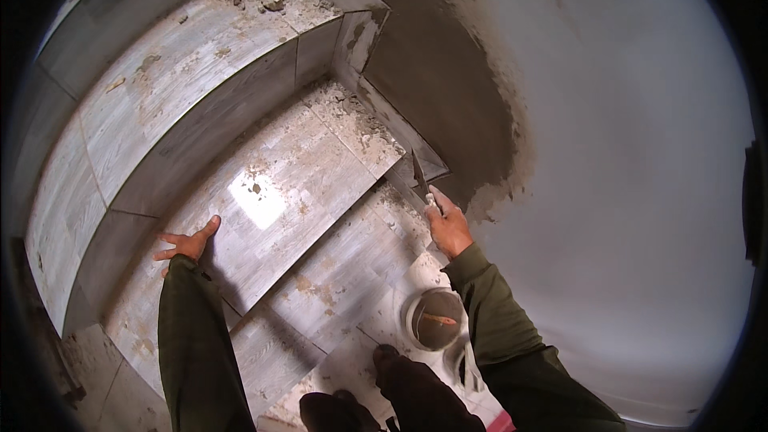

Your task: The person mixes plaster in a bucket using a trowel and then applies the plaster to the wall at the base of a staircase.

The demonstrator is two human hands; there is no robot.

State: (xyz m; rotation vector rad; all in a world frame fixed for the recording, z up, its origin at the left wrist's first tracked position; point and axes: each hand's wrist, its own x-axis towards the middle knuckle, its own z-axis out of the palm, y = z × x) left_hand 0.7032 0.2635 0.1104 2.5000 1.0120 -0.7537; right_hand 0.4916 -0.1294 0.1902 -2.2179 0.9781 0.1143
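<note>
My right hand (449,229) is closed round the handle of a small trowel. The trowel's narrow blade (419,174) points up toward the wall, beside the end of a skirting tile (433,164); whether it touches cannot be made out. My left hand (190,243) leans on a wood-look stair tread (312,172), fingers spread and nothing in them. Dark, damp-looking plaster (448,72) covers the wall above the skirting and ends in a ragged edge against the smooth pale wall (616,152).
A round bucket (410,322) stands near my feet, with grey material and an orange-handled tool inside. Crumbled mortar (352,116) litters the tread by the wall. Larger lumps (273,1) lie on the step above. Lower steps (336,272) drop toward my shoes.
</note>
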